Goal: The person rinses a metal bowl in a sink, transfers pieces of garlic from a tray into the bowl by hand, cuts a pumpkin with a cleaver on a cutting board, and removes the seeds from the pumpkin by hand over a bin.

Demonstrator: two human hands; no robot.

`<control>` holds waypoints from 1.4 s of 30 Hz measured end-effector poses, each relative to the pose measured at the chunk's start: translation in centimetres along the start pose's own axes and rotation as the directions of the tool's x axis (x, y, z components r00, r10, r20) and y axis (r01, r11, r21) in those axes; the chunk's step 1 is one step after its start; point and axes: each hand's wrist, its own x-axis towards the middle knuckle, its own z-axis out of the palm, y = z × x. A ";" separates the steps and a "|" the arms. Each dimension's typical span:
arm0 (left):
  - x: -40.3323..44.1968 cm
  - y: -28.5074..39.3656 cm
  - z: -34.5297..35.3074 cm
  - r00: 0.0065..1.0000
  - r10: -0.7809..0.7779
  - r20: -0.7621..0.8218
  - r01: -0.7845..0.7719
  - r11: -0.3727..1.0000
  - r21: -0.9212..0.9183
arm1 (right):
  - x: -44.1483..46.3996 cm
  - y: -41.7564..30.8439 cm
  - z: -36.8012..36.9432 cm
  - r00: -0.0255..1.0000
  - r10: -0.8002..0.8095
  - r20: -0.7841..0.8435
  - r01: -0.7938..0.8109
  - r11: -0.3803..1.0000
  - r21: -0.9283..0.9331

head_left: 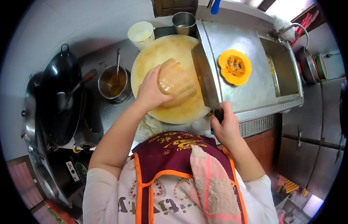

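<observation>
A pale tan pumpkin piece (176,83) with a ribbed skin rests on the round cutting board (181,44). My left hand (152,89) is curved round its left side, thumb toward me, fingers over the top. In my right hand (226,125) is the dark handle of a cleaver (204,76); its broad blade stands near the board's right edge, apart from the pumpkin piece. On the steel counter to the right lies a cut pumpkin half (235,67), its orange flesh and stringy seed hollow facing up.
A steel pot with a spoon (115,83) stands left of the board, beside a black wok (60,97) with a ladle. A white tub (141,33) and a steel cup (184,23) stand behind. A sink (284,67) is at the right; a crumpled cloth (148,127) lies in front.
</observation>
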 end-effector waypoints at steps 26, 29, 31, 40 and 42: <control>-1.5 3.3 0.8 0.985 -0.094 0.143 0.103 0.993 -0.054 | -0.1 -2.3 -1.2 0.941 -0.280 0.191 0.328 0.896 -0.298; -1.4 3.4 0.5 0.982 -0.084 0.167 0.087 0.996 -0.007 | 0.1 -2.7 -1.6 0.935 -0.274 0.225 0.340 0.872 -0.352; -1.3 3.4 0.1 0.985 -0.090 0.146 0.095 0.995 -0.024 | 0.3 -2.7 -1.6 0.931 -0.281 0.233 0.353 0.854 -0.382; 2.6 6.7 -2.5 0.897 -0.006 -0.441 -0.258 0.804 -0.535 | 1.0 -2.3 -2.0 0.919 -0.347 0.189 0.392 0.859 -0.330; 4.0 8.4 -2.7 0.885 0.105 -0.454 -0.326 0.836 -0.442 | 1.1 -2.4 -1.9 0.915 -0.354 0.193 0.400 0.853 -0.336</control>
